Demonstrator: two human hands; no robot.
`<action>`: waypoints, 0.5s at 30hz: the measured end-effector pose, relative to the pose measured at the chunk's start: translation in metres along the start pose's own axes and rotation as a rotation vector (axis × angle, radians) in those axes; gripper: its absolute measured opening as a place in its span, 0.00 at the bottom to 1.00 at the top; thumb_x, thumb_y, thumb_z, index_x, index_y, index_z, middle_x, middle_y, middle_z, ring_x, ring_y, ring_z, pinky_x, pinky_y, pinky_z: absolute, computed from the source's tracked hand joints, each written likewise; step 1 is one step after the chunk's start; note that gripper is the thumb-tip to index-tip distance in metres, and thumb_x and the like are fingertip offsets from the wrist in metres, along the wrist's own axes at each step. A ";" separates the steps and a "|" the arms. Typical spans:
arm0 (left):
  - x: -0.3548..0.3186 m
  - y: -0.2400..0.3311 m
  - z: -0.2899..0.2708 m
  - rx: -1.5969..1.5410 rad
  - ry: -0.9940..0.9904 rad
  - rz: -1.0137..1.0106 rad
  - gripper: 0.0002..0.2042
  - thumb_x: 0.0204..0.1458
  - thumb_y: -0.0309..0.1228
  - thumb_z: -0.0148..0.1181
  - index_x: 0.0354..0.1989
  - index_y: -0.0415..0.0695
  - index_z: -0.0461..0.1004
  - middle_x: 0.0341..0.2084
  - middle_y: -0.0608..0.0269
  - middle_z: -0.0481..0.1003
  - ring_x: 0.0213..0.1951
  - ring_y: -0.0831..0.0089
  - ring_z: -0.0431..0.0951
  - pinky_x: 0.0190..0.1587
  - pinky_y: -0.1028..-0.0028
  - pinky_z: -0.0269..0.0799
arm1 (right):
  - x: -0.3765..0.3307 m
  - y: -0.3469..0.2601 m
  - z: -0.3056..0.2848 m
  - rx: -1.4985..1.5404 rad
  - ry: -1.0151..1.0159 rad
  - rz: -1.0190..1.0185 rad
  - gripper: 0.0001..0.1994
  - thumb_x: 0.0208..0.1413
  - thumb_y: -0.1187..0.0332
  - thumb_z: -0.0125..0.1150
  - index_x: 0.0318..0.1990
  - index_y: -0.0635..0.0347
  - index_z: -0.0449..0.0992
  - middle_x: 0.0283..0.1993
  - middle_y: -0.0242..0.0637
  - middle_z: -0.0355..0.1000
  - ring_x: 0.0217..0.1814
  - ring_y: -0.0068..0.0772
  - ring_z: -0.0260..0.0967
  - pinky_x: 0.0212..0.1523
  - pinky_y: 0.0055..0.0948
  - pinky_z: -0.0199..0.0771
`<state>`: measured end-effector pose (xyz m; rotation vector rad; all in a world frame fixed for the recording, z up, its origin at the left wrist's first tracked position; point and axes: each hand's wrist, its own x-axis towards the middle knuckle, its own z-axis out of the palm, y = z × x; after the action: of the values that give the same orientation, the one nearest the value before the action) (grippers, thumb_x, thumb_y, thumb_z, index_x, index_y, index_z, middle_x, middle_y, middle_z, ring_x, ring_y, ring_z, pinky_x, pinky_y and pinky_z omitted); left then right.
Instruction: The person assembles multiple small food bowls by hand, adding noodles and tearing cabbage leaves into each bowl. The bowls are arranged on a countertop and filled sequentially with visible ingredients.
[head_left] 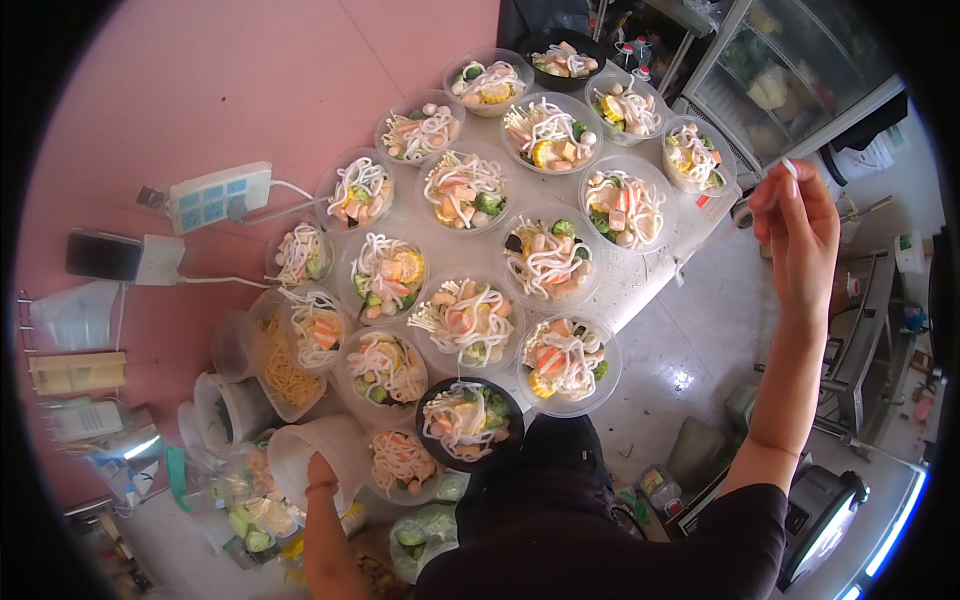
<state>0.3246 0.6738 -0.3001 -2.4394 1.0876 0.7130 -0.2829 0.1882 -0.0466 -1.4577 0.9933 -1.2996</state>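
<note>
My left hand [321,470] reaches into a translucent white tub [345,448] at the lower left; the tub's wall hides its fingers. Raised at the right, beyond the table's edge, is my right hand [800,215]. Its fingertips are pinched together, with a small white sliver at the tips that I cannot identify. Many clear round bowls [465,190] cover the table, filled with white noodles, enoki mushrooms, broccoli, corn and pink pieces. Nearest my body stands a black bowl [470,425] of similar food. Beside the tub is a clear bowl of noodles [405,465].
A container of yellow noodles [288,365] stands at the table's left edge. A power strip [215,197] and a phone [103,255] are on the pink wall. Bagged vegetables [260,515] lie low on the left. A glass-door fridge [795,65] is at the back right.
</note>
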 end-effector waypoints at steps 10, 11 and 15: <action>-0.033 0.009 -0.021 -0.448 0.276 -0.227 0.08 0.50 0.23 0.60 0.39 0.41 0.70 0.29 0.54 0.77 0.33 0.58 0.78 0.38 0.64 0.71 | 0.012 0.018 -0.044 0.056 0.142 -0.036 0.10 0.67 0.64 0.50 0.44 0.62 0.72 0.31 0.34 0.73 0.24 0.17 0.63 0.24 0.16 0.60; -0.033 -0.006 -0.010 -0.497 0.317 -0.207 0.08 0.51 0.23 0.60 0.38 0.42 0.70 0.28 0.56 0.76 0.31 0.62 0.76 0.36 0.66 0.71 | 0.015 0.019 -0.045 0.057 0.154 -0.034 0.10 0.67 0.65 0.49 0.43 0.62 0.72 0.31 0.34 0.73 0.23 0.17 0.63 0.24 0.16 0.60; -0.034 -0.038 0.008 -0.841 0.423 -0.296 0.05 0.53 0.24 0.59 0.34 0.45 0.70 0.24 0.66 0.72 0.24 0.76 0.71 0.26 0.73 0.69 | 0.025 0.026 -0.045 0.082 0.153 -0.028 0.10 0.67 0.65 0.49 0.43 0.62 0.71 0.30 0.34 0.72 0.23 0.17 0.63 0.24 0.17 0.60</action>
<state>0.3322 0.7216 -0.2823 -3.4949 0.5654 0.6523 -0.3241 0.1525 -0.0642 -1.3302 1.0091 -1.4732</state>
